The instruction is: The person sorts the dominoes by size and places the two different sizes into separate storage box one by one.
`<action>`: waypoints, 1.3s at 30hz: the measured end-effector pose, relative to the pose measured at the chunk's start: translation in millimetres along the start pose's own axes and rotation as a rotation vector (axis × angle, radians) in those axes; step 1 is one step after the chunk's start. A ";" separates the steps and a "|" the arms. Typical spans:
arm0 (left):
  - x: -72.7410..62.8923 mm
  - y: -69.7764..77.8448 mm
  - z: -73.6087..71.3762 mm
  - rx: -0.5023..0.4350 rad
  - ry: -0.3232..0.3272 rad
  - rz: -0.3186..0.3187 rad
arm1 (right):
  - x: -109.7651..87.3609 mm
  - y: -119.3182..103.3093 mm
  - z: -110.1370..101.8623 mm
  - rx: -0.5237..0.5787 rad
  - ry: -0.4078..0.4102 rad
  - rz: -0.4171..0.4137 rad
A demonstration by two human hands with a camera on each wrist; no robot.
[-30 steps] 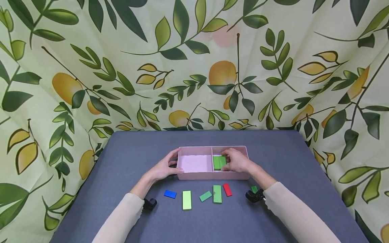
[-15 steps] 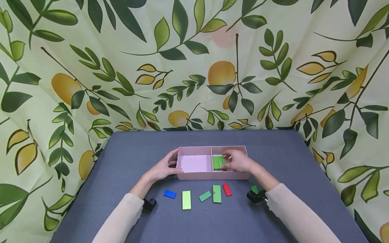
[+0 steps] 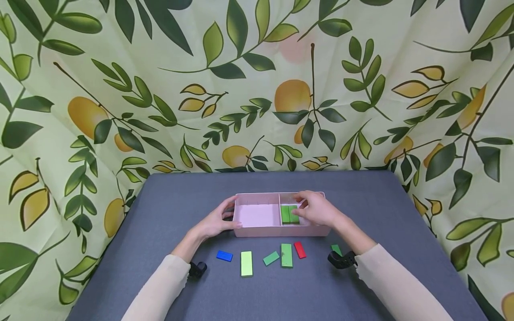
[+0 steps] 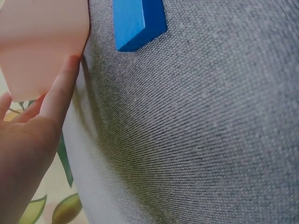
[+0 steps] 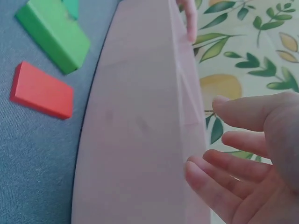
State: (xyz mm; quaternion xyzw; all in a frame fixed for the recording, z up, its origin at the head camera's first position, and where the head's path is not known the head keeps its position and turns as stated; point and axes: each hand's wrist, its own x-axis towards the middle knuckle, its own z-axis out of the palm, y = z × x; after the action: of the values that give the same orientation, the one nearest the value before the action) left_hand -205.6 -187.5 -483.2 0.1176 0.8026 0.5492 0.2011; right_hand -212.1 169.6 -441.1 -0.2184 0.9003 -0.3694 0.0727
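A pink two-compartment box (image 3: 261,232) stands on the table. My left hand (image 3: 214,221) holds its left end, thumb at the front corner and fingers toward the back corner. In the left wrist view the thumb of that hand (image 4: 51,107) lies along the box wall (image 4: 44,51). Two green blocks (image 3: 285,215) lie side by side in the right compartment. My right hand (image 3: 317,209) hovers over that compartment with fingers spread, close to the right-hand block. The right wrist view shows the right hand (image 5: 252,163) with nothing between thumb and fingers; the box wall (image 5: 131,116) hides the blocks.
In front of the box lie a blue block (image 3: 224,256), a light green block (image 3: 246,264), a small green block (image 3: 271,258), a larger green block (image 3: 287,256) and a red block (image 3: 300,250). Another green block (image 3: 336,249) sits by the right wrist, partly hidden.
My right hand has let go of the green block and lifted slightly up and to the right, its fingers parting. The left hand stays on the box.
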 end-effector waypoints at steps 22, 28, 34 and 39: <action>1.0 2.6 -1.5 0.020 0.000 0.001 | -40.2 -20.0 10.1 0.109 0.096 -0.142; 1.4 1.5 -2.3 0.015 0.007 -0.002 | -49.0 -18.8 20.8 0.116 0.091 -0.182; 1.0 1.6 -1.1 0.017 0.004 -0.009 | -58.4 -17.6 34.7 0.089 0.083 -0.200; 0.8 0.4 -0.7 0.012 0.004 -0.006 | -66.6 -17.3 46.7 -0.009 0.092 -0.218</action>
State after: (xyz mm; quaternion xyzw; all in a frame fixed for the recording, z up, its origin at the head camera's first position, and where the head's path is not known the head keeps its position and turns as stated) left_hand -206.6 -187.6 -482.7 0.1153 0.8066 0.5441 0.2002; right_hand -133.0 158.9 -464.6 -0.2979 0.8754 -0.3805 -0.0103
